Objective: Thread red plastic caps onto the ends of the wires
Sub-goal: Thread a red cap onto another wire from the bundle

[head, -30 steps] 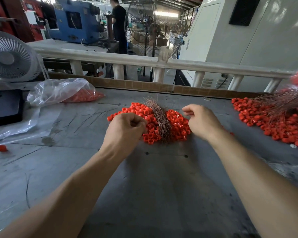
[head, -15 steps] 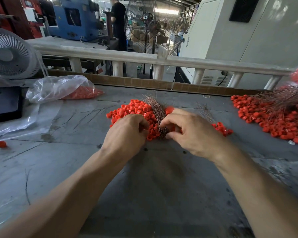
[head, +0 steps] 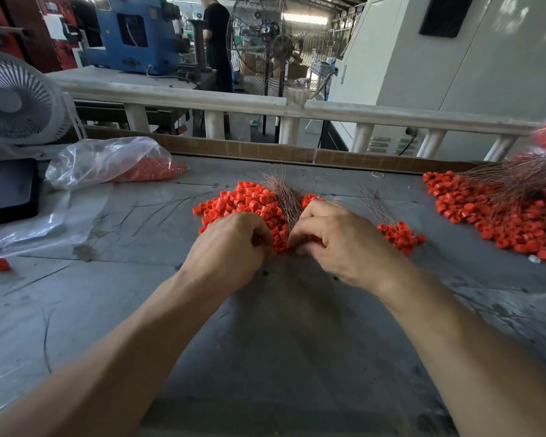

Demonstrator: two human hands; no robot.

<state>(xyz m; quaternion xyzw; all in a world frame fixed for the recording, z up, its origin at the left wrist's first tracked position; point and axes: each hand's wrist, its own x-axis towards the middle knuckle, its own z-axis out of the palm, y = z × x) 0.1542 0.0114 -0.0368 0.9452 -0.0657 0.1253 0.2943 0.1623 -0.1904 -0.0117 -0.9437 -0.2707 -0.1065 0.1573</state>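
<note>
Seen from the head camera, looking down at a grey worktable [head: 265, 342], two bare forearms reach in from the bottom corners and meet at the centre of the frame. The left hand [head: 227, 247] and right hand [head: 338, 241] are both curled, fingertips almost touching over the near edge of a pile of red caps [head: 243, 200]. A bundle of thin coppery wires [head: 281, 197] lies across that pile, fanning toward the upper centre, its near ends hidden between the hands. Both hands look to be pinching something small there, but the fingers hide it, so I cannot tell whether either holds a cap, a wire, or nothing. A smaller cluster of caps [head: 401, 234] sits just right of the right hand, and at the right edge lies a large heap of caps with wires [head: 501, 216] already in them. At the left of the frame a clear plastic bag [head: 108, 159] holds more caps, and one stray cap [head: 0, 264] lies at the far left. The caps look light, hard and smooth, apt to skitter if nudged; pinching one by its sides, opening forward, seems best. The wires look springy and fine, likely to bend, so holding one close to its tip should steady it.
</note>
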